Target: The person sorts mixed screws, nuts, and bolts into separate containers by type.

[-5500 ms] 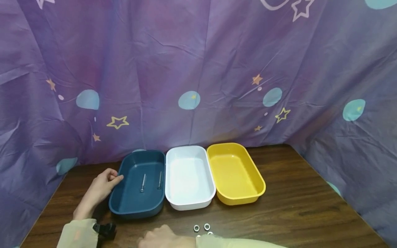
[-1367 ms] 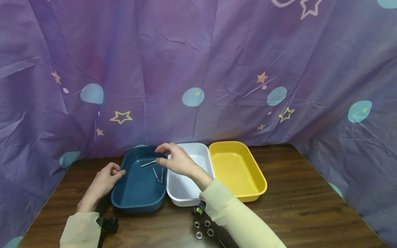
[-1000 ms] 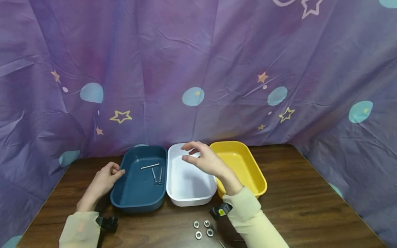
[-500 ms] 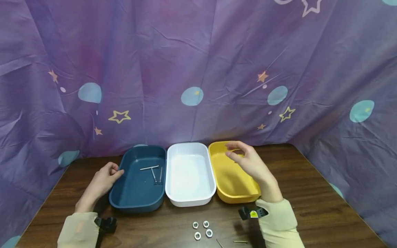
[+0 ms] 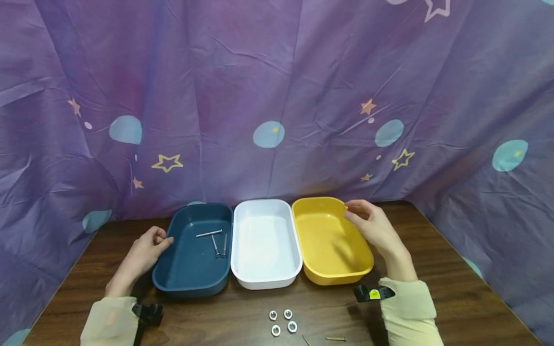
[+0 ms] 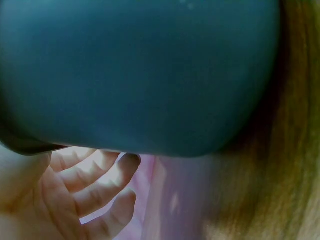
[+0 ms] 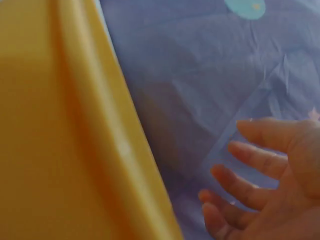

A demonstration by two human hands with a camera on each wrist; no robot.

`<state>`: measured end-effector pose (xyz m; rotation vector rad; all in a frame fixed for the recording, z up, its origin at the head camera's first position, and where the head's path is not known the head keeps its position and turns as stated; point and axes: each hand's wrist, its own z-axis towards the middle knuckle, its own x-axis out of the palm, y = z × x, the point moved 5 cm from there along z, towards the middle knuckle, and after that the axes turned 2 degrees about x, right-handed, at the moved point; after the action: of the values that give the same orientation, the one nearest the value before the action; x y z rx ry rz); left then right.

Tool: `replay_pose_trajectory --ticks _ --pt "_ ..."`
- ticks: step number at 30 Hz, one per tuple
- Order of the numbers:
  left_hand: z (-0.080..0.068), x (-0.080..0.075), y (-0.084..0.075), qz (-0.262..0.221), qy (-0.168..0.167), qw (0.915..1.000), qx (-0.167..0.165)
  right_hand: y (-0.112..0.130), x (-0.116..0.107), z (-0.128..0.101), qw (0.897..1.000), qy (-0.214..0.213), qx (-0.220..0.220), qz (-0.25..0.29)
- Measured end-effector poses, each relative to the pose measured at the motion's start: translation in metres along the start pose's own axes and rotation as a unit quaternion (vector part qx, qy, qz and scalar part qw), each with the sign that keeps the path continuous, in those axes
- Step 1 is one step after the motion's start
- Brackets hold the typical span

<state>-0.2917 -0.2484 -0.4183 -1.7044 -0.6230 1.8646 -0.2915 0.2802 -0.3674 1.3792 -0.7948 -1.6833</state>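
Observation:
My left hand (image 5: 144, 252) grips the left rim of the blue tray (image 5: 190, 290), its thumb at the rim. In the left wrist view the tray's wall hides part of the fingers (image 6: 100, 192). Inside that tray lie three silver screws (image 5: 209, 233), one crosswise and two side by side. My right hand (image 5: 378, 230) is at the right rim of the yellow tray (image 5: 337, 278), holding nothing. Seen from the right wrist, its fingers (image 7: 242, 187) are spread and loosely bent, apart from the yellow wall.
A white tray (image 5: 266, 283) stands between the blue and yellow ones. In front, several hex nuts (image 5: 292, 327) lie on the wooden table (image 5: 433, 269). Nearby are a brass-coloured screw (image 5: 336, 339) and a thin one (image 5: 306, 340). A purple curtain (image 5: 216, 96) hangs behind.
My right hand has let go of a third screw in the blue tray and moved right, across the white tray, to the yellow tray's right rim. My left hand has stayed put.

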Motion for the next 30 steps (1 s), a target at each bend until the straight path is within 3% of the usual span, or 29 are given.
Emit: replay_pose_trajectory --ticks 8,15,30 --pt "0.0 0.002 0.001 0.005 -0.002 0.9999 0.009 -0.029 -0.013 0.0 0.999 -0.02 0.02 -0.038" --pt "-0.001 -0.001 -0.001 0.013 -0.007 0.9996 0.022 -0.051 -0.013 -0.001 0.998 -0.011 0.059 -0.029" --pt "-0.004 -0.004 -0.004 0.04 -0.01 0.9989 0.024 -0.066 -0.004 0.003 0.997 -0.02 0.075 -0.024"
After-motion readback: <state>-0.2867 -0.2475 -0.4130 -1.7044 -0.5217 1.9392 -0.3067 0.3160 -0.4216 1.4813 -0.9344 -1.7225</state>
